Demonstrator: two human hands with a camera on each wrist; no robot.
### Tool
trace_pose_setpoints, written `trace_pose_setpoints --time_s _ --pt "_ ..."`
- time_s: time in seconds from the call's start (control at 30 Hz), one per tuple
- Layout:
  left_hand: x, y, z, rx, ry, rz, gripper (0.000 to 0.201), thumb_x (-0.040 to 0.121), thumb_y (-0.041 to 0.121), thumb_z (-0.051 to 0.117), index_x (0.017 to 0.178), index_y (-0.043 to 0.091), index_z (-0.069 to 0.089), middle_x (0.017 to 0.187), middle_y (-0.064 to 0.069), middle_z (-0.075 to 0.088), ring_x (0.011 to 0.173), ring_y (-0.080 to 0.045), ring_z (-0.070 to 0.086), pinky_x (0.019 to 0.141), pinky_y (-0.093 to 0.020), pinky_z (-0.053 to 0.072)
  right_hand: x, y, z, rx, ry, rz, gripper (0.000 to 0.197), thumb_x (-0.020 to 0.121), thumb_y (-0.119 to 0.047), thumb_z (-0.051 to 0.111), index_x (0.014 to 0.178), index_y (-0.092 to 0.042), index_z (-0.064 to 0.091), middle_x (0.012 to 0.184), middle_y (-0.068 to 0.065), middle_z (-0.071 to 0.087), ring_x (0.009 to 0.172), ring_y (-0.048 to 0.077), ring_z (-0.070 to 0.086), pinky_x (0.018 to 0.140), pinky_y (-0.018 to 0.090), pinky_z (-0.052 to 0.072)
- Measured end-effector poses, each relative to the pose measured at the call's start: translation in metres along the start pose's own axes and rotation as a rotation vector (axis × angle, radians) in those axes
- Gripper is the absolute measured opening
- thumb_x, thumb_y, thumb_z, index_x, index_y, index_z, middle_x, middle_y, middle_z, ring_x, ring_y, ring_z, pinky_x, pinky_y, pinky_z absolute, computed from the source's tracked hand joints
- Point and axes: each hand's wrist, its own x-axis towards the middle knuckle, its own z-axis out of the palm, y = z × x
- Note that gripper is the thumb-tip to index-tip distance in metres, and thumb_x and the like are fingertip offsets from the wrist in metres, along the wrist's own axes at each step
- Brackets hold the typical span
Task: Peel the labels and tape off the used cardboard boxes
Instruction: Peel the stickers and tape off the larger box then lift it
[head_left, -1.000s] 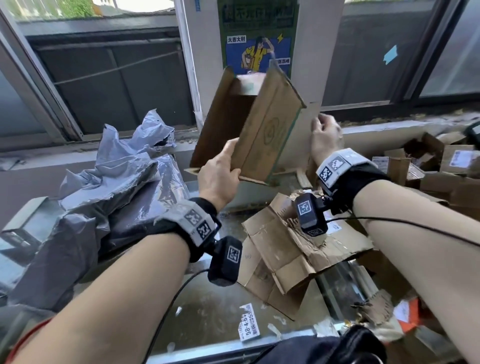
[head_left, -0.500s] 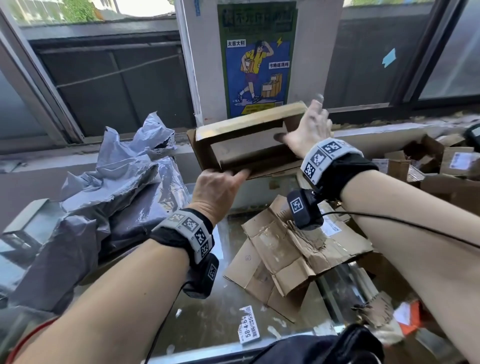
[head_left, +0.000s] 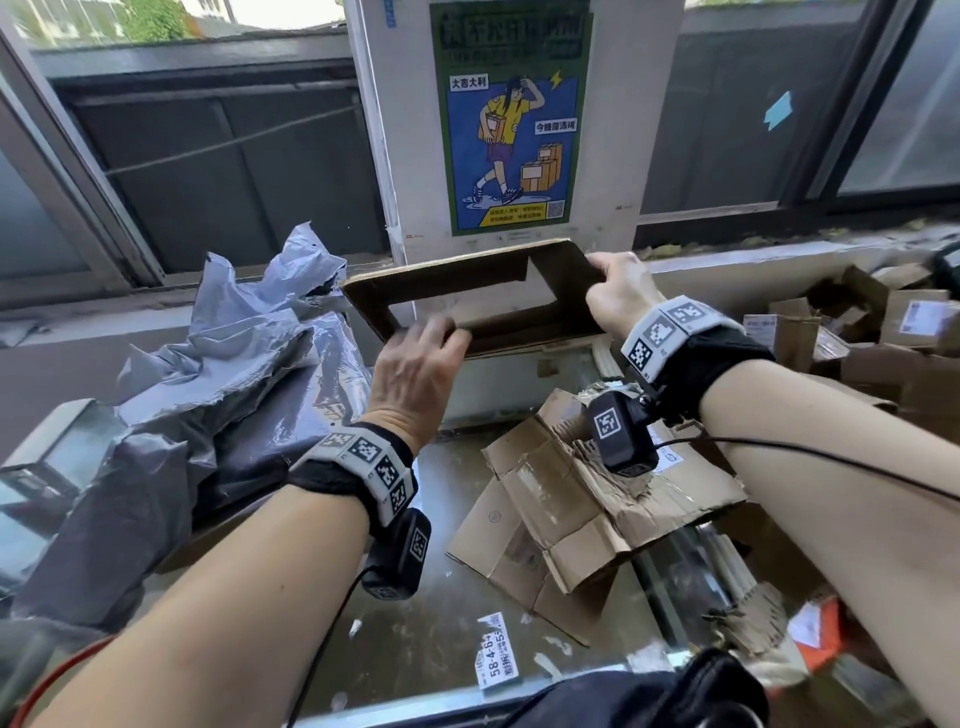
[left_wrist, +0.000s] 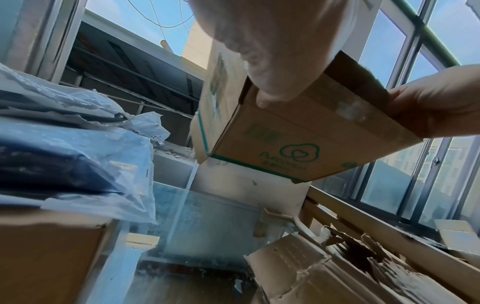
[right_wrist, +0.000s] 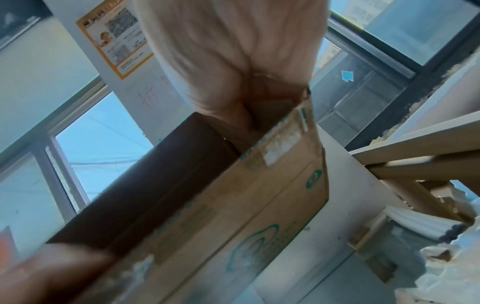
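Holding a cardboard box (head_left: 470, 299) up in the air with both hands, in front of the poster (head_left: 511, 117) and above the glass table (head_left: 415, 613). Lying long from left to right, open side facing up and toward the camera, with the left end sitting a little nearer than the right end. Looking dark brown and shadowy inside. Showing a tan outside with a green swirly logo (left_wrist: 298, 153), green letters and a green stripe along one edge. Showing pale, rough patches (right_wrist: 279, 148) where tape or a label is sticking or torn; hard to tell which.

Left hand (head_left: 415, 369) gripping the near long wall, fingers (head_left: 431, 332) curled over the rim and pressed close together. Thumb hiding from the head view, pushing on the outside in the left wrist view. Right hand (head_left: 618, 296) gripping the right end, fingers curled over the rim, thumb side hard to see.

Lying under the box, a torn flat cardboard (head_left: 587, 499) on the table. Sitting at the left, a crumpled grey plastic bag (head_left: 208, 374). Piling up at the far right, more small boxes (head_left: 883, 327). Sticking to the glass near the front, a peeled white label (head_left: 496, 657).
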Motion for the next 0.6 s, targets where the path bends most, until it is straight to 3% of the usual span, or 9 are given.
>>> trace_pose_setpoints --time_s 0.07,0.13,0.2,0.23,0.3,0.37,0.47,0.53,0.6 --pt "0.008 -0.002 0.0 0.026 0.117 -0.006 0.047 0.075 -0.008 0.051 0.119 0.009 0.056 0.114 -0.014 0.042 0.101 -0.028 0.045 0.085 -0.041 0.05 -0.005 0.002 0.0 -0.094 -0.055 -0.065 0.045 0.086 0.001 0.042 0.12 -0.019 0.064 0.11 0.01 0.066 0.102 0.026 0.058 0.079 0.025 0.039" --pt "0.018 -0.006 0.0 0.042 0.182 -0.045 0.067 0.076 -0.011 0.044 0.137 0.016 0.04 0.132 -0.014 0.032 0.123 -0.03 0.035 0.11 -0.049 0.032 -0.01 -0.001 0.002 -0.159 -0.121 -0.153 0.05 0.086 0.003 0.043 0.122 -0.024 0.064 0.113 0.007 0.067 0.107 0.026 0.058 0.084 0.025 0.041" --pt "0.028 -0.009 -0.005 0.07 0.112 -0.106 0.084 0.072 -0.016 0.038 0.147 0.021 0.027 0.147 -0.015 0.024 0.138 -0.031 0.025 0.118 -0.052 0.014 -0.01 -0.003 0.006 -0.179 -0.208 -0.229 0.054 0.083 0.006 0.042 0.12 -0.025 0.066 0.113 0.006 0.068 0.108 0.024 0.059 0.094 0.031 0.046" --pt "0.031 -0.01 -0.007 0.086 0.039 -0.129 0.088 0.071 -0.017 0.039 0.149 0.021 0.023 0.149 -0.017 0.026 0.14 -0.033 0.027 0.118 -0.051 0.012 -0.01 -0.004 0.008 -0.188 -0.239 -0.256 0.055 0.081 0.007 0.042 0.118 -0.025 0.067 0.112 0.006 0.069 0.106 0.024 0.06 0.096 0.034 0.047" --pt "0.032 -0.011 -0.01 0.042 -0.131 -0.17 0.086 0.073 -0.014 0.046 0.151 0.016 0.024 0.136 -0.018 0.051 0.124 -0.035 0.05 0.112 -0.049 0.03 -0.009 -0.005 0.009 -0.201 -0.262 -0.297 0.057 0.079 0.01 0.041 0.116 -0.024 0.068 0.11 0.006 0.07 0.104 0.024 0.061 0.096 0.035 0.047" --pt "0.027 -0.014 -0.012 -0.007 -0.257 -0.194 0.065 0.081 -0.008 0.051 0.142 0.015 0.043 0.104 -0.014 0.069 0.091 -0.035 0.064 0.084 -0.041 0.047 -0.009 -0.005 0.008 -0.208 -0.269 -0.331 0.054 0.082 0.01 0.042 0.117 -0.022 0.068 0.11 0.006 0.07 0.103 0.024 0.061 0.095 0.031 0.047" --pt "0.024 -0.02 -0.011 0.038 -0.366 -0.255 0.026 0.094 0.008 0.047 0.11 0.019 0.063 0.093 -0.007 0.07 0.083 -0.031 0.064 0.066 -0.034 0.039 -0.006 -0.006 0.01 -0.193 -0.269 -0.387 0.037 0.091 -0.001 0.048 0.118 -0.019 0.067 0.11 0.006 0.07 0.101 0.023 0.062 0.093 0.029 0.047" --pt "0.026 -0.024 -0.014 0.014 -0.344 -0.319 0.019 0.095 0.012 0.049 0.1 0.018 0.067 0.088 -0.009 0.071 0.079 -0.031 0.064 0.063 -0.031 0.035 -0.006 -0.011 0.011 -0.152 -0.194 -0.474 0.03 0.095 -0.019 0.053 0.123 -0.014 0.063 0.119 0.007 0.067 0.109 0.023 0.062 0.097 0.033 0.047" --pt "0.029 -0.028 -0.02 -0.021 -0.304 -0.393 0.018 0.094 0.016 0.051 0.097 0.018 0.068 0.087 -0.012 0.07 0.079 -0.034 0.063 0.063 -0.032 0.036 -0.005 -0.014 0.011 -0.152 0.014 -0.595 0.043 0.097 -0.034 0.049 0.13 -0.008 0.055 0.13 0.01 0.059 0.12 0.023 0.055 0.103 0.035 0.042"
